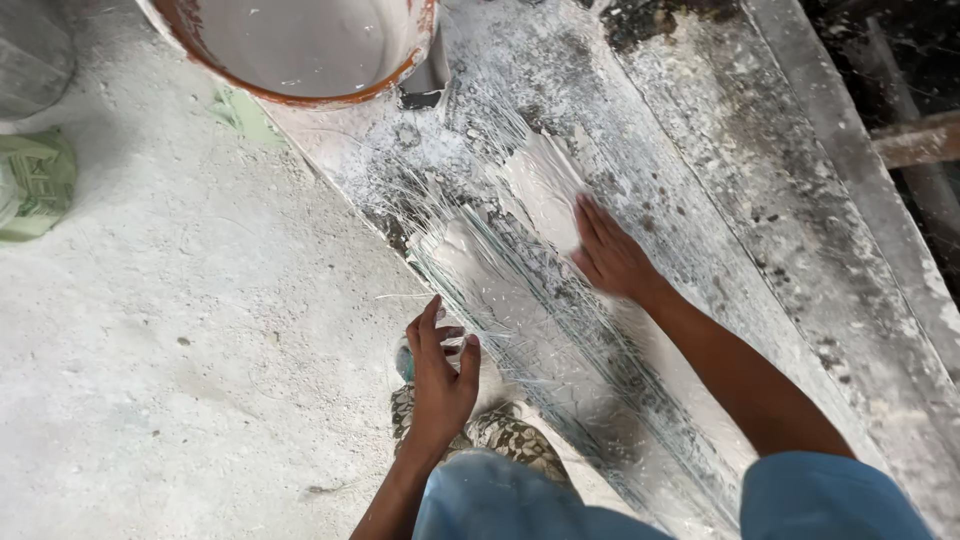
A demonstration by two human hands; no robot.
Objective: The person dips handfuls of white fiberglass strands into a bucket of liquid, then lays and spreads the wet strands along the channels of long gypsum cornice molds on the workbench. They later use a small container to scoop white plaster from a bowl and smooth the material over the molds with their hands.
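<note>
My right hand (609,256) lies flat, fingers together, pressing on wet white plaster (540,185) spread over glass fibre strands (470,215) on a long grey mould (700,150). My left hand (440,375) rests near the mould's left edge, fingers curled around a small object with a teal rim (404,362); what that object is stays unclear. Below my left hand, a patterned shoe (505,432) is partly hidden by my blue trouser knees.
A bucket with an orange-brown rim (300,90), holding white slurry, stands at the top beside the mould. A green woven sack (35,185) lies at the far left on the dusty concrete floor (180,330). Dark timber (915,140) runs along the right.
</note>
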